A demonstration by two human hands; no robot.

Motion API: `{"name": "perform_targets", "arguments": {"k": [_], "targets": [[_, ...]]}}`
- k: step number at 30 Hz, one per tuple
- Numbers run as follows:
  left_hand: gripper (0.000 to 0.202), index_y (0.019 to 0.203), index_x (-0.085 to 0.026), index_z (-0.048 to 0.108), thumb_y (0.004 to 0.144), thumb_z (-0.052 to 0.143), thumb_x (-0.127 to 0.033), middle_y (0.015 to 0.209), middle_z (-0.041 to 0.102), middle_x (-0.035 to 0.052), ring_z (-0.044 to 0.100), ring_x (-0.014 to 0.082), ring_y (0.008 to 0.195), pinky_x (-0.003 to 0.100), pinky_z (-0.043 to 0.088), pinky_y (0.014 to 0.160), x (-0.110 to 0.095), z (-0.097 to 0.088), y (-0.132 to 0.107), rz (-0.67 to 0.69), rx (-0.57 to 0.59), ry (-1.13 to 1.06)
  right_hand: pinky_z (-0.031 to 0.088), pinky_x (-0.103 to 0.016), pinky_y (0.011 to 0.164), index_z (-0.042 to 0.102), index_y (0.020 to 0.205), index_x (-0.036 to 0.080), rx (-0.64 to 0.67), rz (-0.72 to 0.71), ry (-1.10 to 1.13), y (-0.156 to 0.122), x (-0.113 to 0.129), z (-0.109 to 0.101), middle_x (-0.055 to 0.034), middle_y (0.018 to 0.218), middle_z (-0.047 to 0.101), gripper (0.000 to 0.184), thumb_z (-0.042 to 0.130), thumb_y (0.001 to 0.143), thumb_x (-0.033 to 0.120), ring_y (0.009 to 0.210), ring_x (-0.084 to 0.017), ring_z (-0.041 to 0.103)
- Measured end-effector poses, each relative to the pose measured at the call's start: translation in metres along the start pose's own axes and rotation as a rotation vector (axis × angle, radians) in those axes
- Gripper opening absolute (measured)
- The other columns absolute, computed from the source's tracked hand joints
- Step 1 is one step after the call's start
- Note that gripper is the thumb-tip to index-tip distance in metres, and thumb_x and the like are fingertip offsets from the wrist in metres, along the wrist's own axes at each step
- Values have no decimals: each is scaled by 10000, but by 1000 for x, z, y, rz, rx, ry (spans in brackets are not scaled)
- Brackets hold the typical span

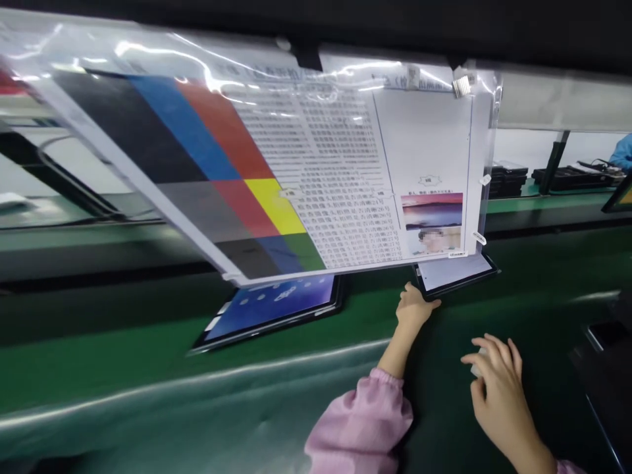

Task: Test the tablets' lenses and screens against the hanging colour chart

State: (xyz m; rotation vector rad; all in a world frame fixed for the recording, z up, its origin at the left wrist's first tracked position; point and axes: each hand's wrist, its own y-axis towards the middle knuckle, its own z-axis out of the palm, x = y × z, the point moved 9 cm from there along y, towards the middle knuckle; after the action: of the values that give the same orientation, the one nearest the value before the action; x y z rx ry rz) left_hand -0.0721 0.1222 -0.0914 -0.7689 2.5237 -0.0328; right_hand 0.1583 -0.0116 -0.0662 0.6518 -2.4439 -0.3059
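Observation:
My left hand (413,308), in a pink sleeve, reaches forward and grips the near left corner of a tablet with a white screen (457,271) lying on the green belt (148,362). My right hand (496,388) rests lower right on the belt, fingers curled over a small white object (478,366) that is mostly hidden. A second tablet with a blue screen (276,306) lies to the left. Above both hangs a large laminated test chart (316,164) with colour blocks, dense text and a small photo.
A dark device (605,336) lies at the right edge. Stacks of black trays (508,179) stand on the far bench behind the chart. Another person's blue sleeve (623,153) shows at far right. A clear plastic sheet (172,408) covers the near belt edge.

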Motion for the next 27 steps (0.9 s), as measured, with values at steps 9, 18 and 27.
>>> {"name": "perform_targets", "arguments": {"k": [9, 18, 27], "targets": [[295, 1208, -155, 662, 979, 703, -336, 1151, 709, 74, 709, 228, 1012, 410, 603, 894, -8, 18, 26, 13, 200, -201, 322, -782, 1133, 674, 1118, 309, -6, 92, -164, 4, -39, -3, -71, 1331, 646, 447, 424, 864, 39, 1332, -328, 563], [491, 1280, -130, 615, 893, 792, -375, 1238, 680, 131, 676, 284, 1119, 475, 564, 969, -38, 23, 13, 2, 95, -135, 316, -761, 1144, 696, 1081, 290, -76, 68, -187, 5, -25, -10, -83, 1293, 665, 395, 401, 921, 82, 1298, -322, 584], [389, 1246, -117, 611, 957, 693, -364, 1301, 618, 150, 533, 324, 1299, 520, 399, 1118, -60, 13, 31, 148, -144, -126, 393, -746, 1107, 696, 1139, 321, -26, 6, -223, 4, -42, -1, -69, 1338, 654, 393, 459, 915, 102, 1307, -340, 582]]}}
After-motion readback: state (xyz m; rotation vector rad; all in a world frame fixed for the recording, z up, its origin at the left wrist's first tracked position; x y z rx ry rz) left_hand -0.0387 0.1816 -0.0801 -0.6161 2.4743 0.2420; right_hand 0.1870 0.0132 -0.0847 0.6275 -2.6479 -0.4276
